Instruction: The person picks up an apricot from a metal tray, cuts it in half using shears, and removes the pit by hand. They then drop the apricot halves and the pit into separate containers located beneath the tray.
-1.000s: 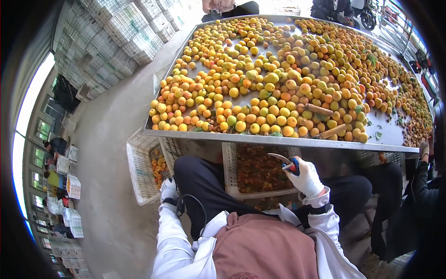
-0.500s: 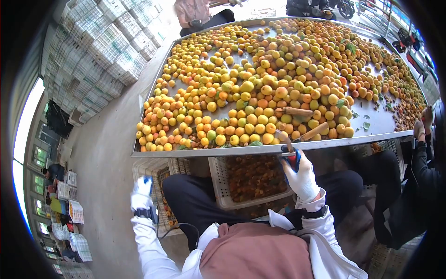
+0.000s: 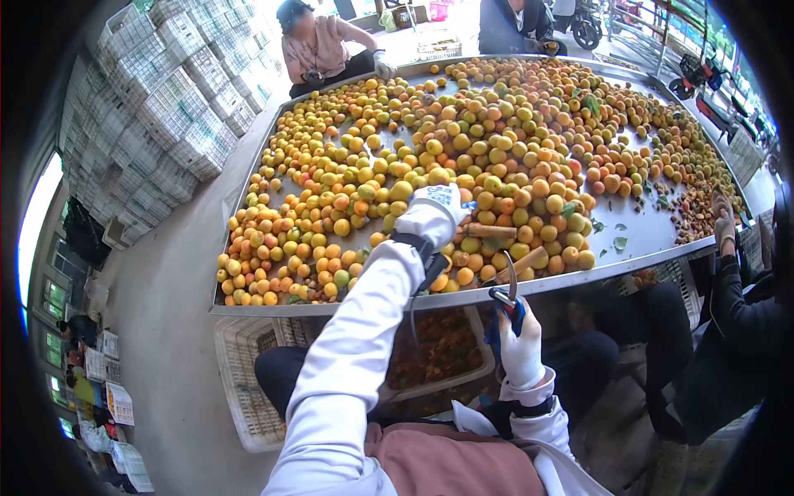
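Note:
My left hand (image 3: 434, 213), in a white glove with blue print, reaches over the table onto the heap of apricots (image 3: 513, 186). Its fingertips are hidden behind the back of the hand, so I cannot see what they touch. Close to the table's front rim, my right hand (image 3: 523, 351) is closed around pruning shears (image 3: 511, 304) with dark blue and red handles. Their curved blade points up, over the rim. Two brown wooden handles, one lying flat (image 3: 490, 231) and one slanted (image 3: 526, 263), rest among the apricots in front of me.
The metal table (image 3: 637, 236) has a raised rim. Below it stand a white crate (image 3: 240, 405) and a tub of apricot pieces (image 3: 434, 347). A co-worker's gloved hand (image 3: 724, 225) is at right, another person (image 3: 322, 50) across. Crates (image 3: 165, 91) are stacked at left.
My left hand has moved from beside my left knee up and right onto the apricots. My right hand has come slightly down with the shears. The view has shifted, showing more of the far side.

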Demonstrator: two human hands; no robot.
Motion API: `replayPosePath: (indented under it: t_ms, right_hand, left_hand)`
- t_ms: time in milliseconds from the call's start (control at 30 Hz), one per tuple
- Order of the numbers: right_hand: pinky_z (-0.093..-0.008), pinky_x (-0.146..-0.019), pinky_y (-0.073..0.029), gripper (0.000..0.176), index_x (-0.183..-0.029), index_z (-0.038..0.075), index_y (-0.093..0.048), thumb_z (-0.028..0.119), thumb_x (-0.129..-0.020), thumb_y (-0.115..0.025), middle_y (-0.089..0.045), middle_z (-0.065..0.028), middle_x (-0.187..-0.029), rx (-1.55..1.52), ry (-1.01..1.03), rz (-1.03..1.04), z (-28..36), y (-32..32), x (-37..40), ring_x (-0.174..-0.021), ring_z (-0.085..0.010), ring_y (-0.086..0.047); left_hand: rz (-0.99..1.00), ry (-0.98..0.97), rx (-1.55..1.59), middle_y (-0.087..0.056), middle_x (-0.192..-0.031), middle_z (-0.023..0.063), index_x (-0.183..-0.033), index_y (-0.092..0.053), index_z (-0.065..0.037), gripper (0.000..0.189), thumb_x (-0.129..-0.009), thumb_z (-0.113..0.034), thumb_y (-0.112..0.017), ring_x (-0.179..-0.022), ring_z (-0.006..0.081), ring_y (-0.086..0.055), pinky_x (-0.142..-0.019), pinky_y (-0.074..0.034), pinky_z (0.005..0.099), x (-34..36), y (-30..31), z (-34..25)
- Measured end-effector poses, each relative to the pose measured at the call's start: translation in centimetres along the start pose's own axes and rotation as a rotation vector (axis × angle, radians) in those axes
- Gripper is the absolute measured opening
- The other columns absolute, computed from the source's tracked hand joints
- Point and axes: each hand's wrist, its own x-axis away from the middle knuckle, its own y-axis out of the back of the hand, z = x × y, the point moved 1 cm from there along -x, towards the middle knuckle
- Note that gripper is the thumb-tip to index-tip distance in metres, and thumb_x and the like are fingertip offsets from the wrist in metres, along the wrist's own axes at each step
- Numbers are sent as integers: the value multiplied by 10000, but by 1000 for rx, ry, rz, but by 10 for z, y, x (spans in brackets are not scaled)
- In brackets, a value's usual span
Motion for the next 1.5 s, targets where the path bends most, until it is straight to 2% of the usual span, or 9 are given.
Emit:
replayPosePath:
  t_ms: [67, 233, 300, 433, 500, 700, 1067, 1200, 1500]
  right_hand:
    - [-315, -728, -514, 202, -1142, -29, -620, 28, -948, -609, -678, -100, -858, -51, -206, 45, 22, 9, -2, -753, -191, -640]
    - [-313, -753, -519, 187, -1121, -17, -633, 29, -940, -615, -694, -134, -883, 9, 9, -12, 13, 12, -3, -790, -222, -668]
    - [-321, -737, -514, 170, -1100, -13, -636, 41, -940, -618, -679, -152, -861, 58, 62, 6, 15, 12, -2, -764, -263, -661]
    - [-350, -644, -476, 94, -1027, -8, -610, 50, -957, -584, -612, -146, -765, 21, 93, 19, 7, 9, 1, -662, -287, -593]
    - [-354, -623, -461, 88, -1026, -6, -598, 46, -960, -571, -584, -140, -745, -45, 32, 72, 4, 5, 4, -639, -299, -565]
    - [-374, -646, -485, 140, -1078, -5, -595, 19, -943, -564, -620, -164, -797, 64, 207, 227, 24, -20, 13, -700, -345, -617]
    - [-403, -647, -484, 171, -1087, -13, -579, -11, -916, -572, -628, -204, -821, 148, 119, 395, 25, -47, 35, -730, -404, -624]
    - [-415, -642, -487, 195, -1103, -41, -573, -22, -909, -567, -637, -230, -825, 135, 284, 303, -2, -54, 45, -739, -430, -621]
    - [-471, -650, -500, 282, -1167, -56, -557, 17, -895, -576, -654, -247, -826, 281, 215, 336, 0, -59, 41, -761, -460, -640]
  left_hand:
    - [83, 1, -40, -696, -1099, 169, -1107, -668, -50, 401, -984, -403, -521, -1010, 348, -673, -856, -528, 447, -17, -9, -12]
    - [97, 102, 10, -686, -1131, 173, -1186, -620, -50, 348, -960, -310, -572, -1034, 333, -670, -853, -540, 415, -35, -28, -6]
    - [59, 131, 198, -678, -1189, 151, -1303, -555, -38, 476, -934, -325, -642, -1037, 290, -683, -815, -559, 389, -27, -20, 3]
    - [164, -99, 1438, -603, -1236, 90, -1352, -514, -40, 533, -858, 52, -694, -1006, 212, -659, -851, -589, 321, -7, -54, 41]
    - [-39, -288, 1328, -603, -1244, 96, -1352, -501, -18, 555, -846, 53, -717, -1023, 233, -665, -922, -579, 372, 41, -41, 29]
    - [33, -166, 1824, -606, -1284, 124, -1368, -494, -6, 573, -844, 48, -720, -1136, 241, -639, -1008, -531, 372, 152, -11, 8]
    - [-214, -298, 1606, -611, -1306, 159, -1409, -448, 42, 608, -869, -6, -724, -1232, 251, -590, -1095, -437, 376, 201, -17, 29]
    - [-287, -305, 1602, -626, -1267, 147, -1392, -465, 46, 592, -861, 5, -725, -1186, 237, -612, -1075, -450, 361, 204, -29, 30]
    - [-38, -159, 2072, -643, -1212, 160, -1330, -505, 35, 527, -899, -159, -738, -1114, 263, -643, -999, -507, 367, 213, -43, -3]
